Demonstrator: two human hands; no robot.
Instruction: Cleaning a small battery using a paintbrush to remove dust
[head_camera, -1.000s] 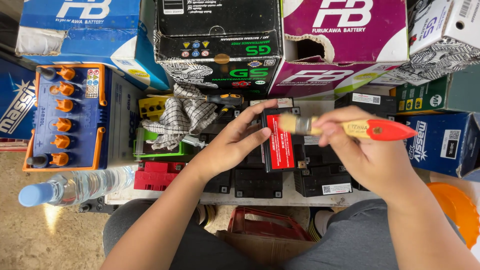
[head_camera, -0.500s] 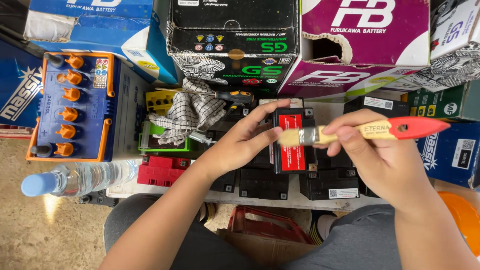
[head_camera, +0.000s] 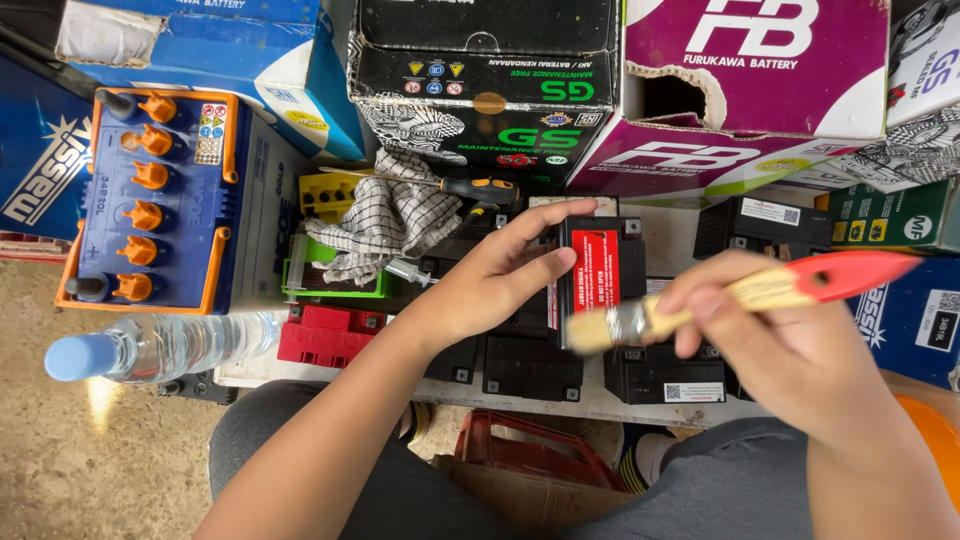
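My left hand grips the left side of a small black battery with a red label, thumb across its top edge. My right hand holds a paintbrush with a wooden handle and red end. The bristles touch the battery's lower left corner. The battery stands among other small black batteries on a low white shelf.
A blue battery with orange caps sits at left, a clear bottle with a blue cap below it. A checked cloth and a screwdriver lie behind. Cardboard battery boxes are stacked at the back.
The brush has swept down from the battery's top to its lower left corner. My left hand stays on the battery.
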